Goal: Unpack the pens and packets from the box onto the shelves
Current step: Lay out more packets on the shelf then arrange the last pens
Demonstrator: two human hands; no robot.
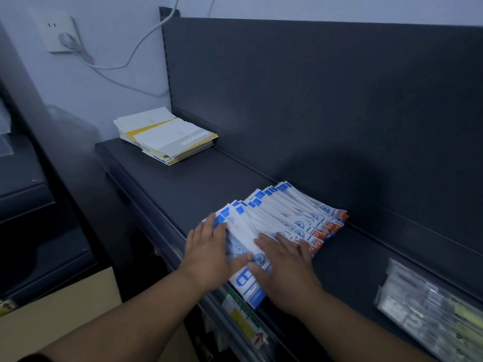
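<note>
A fanned stack of white and blue packets (pixel 285 218) with orange ends lies on the dark shelf (pixel 183 184), running from the front edge back toward the rear panel. My left hand (pixel 209 254) lies flat on the near left part of the stack, fingers straight. My right hand (pixel 285 267) presses flat on the near right part, its thumb touching the left thumb. The nearest packet (pixel 248 288) juts over the shelf's front edge. A cardboard box (pixel 52 317) shows at the lower left, below the shelf.
A pile of white and yellow packets (pixel 167 135) sits at the shelf's far left end. Clear plastic packs (pixel 428 309) lie on the shelf at the right. A white cable (pixel 130 56) hangs from a wall socket (pixel 60 32). Price labels (pixel 243 320) line the shelf's front rail.
</note>
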